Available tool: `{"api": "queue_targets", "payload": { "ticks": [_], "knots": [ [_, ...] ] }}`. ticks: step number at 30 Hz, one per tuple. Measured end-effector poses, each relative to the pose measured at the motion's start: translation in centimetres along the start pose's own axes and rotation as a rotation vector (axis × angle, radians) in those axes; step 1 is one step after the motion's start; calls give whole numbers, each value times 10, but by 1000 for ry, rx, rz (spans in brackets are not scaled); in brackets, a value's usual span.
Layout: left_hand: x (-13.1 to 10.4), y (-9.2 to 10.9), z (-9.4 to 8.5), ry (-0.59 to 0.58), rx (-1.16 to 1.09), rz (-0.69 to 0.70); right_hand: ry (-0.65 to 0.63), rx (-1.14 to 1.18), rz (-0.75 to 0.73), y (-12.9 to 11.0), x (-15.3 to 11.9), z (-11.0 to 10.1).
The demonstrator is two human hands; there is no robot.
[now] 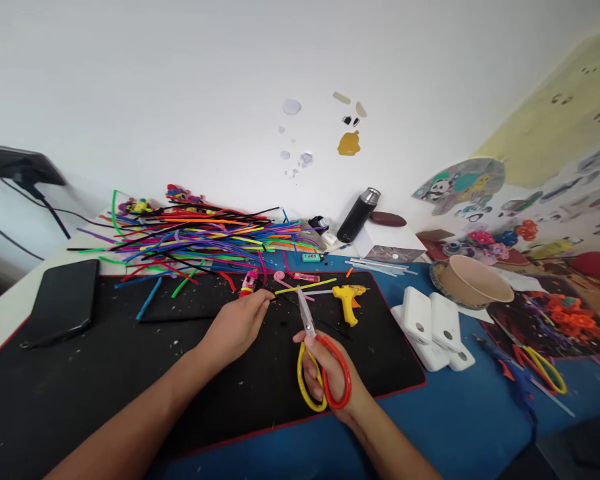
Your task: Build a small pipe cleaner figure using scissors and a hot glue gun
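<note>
My right hand [330, 373] holds scissors [308, 323] with one red and one yellow handle loop, blades pointing away from me. Beside it, my left hand [240, 327] is closed in a pinch at what looks like the end of a thin black pipe cleaner [337, 328]; its exact grip is partly hidden. A yellow pipe cleaner [313, 285] runs from near the left fingertips past the scissor tips. Just behind the left hand lies a small pink, red and yellow figure [249, 283], with a pink coil [279, 276] to its right. A yellow glue gun [349, 303] rests right of the scissors.
A colourful heap of pipe cleaners [205, 240] lies along the wall. On the black mat [130, 393] is a dark phone-like slab [63, 297]. White boxes [430, 320], a bowl [480, 280], a black flask [359, 217] and second scissors [545, 370] stand or lie rightward.
</note>
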State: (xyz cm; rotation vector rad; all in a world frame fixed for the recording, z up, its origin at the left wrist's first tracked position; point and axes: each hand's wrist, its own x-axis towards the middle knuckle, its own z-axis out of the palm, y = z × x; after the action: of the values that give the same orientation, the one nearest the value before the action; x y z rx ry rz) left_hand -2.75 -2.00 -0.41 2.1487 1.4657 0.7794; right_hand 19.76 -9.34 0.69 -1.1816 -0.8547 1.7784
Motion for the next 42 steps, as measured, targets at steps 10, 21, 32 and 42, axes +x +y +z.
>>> {"api": "queue_targets", "payload": {
  "ticks": [10, 21, 32, 42],
  "knots": [
    [-1, 4, 9, -92, 195, 128, 104, -41, -85, 2, 1, -6],
    [0, 15, 17, -219, 350, 204, 142, -28, -170, 14, -1, -5],
    [1, 14, 22, -209, 330, 197, 165, -121, -198, 19, -6, 7],
    [-3, 5, 13, 91, 27, 125, 206, -99, -113, 3, 15, 18]
  ]
}}
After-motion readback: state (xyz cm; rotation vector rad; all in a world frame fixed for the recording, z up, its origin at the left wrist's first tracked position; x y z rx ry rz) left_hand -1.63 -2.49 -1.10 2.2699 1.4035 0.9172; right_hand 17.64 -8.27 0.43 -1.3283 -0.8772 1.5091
